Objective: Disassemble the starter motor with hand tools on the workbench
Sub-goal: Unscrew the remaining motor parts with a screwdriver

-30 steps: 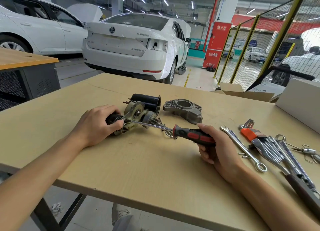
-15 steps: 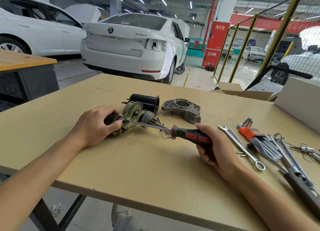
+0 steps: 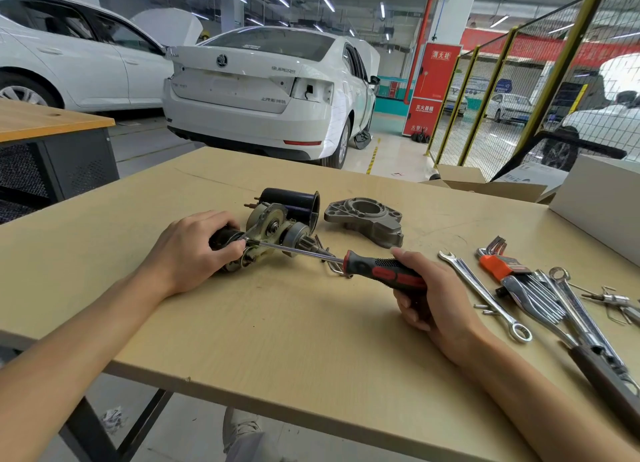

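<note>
We find the partly stripped starter motor (image 3: 273, 229) lying on its side on the wooden workbench (image 3: 277, 323), left of centre. The left hand (image 3: 194, 250) is wrapped round the motor's dark near end, fingers curled over it, pinning it to the board. The right hand (image 3: 429, 298) grasps the red-and-black handle of a screwdriver (image 3: 346, 262); its steel shaft runs leftward across the exposed gear assembly, and the tip sits at the motor beside the left fingers. Whether the tip is seated in a fastener we cannot tell.

A black cylindrical housing (image 3: 294, 201) lies directly behind the motor, touching or nearly so. A grey cast end bracket (image 3: 367, 219) rests apart to its right.

To the right of the screwdriver hand we note a combination spanner (image 3: 485, 295), an orange-holdered hex key set (image 3: 498, 264) and further chrome wrenches (image 3: 568, 302), laid close together. A white saloon car (image 3: 270, 90) stands beyond the bench.
</note>
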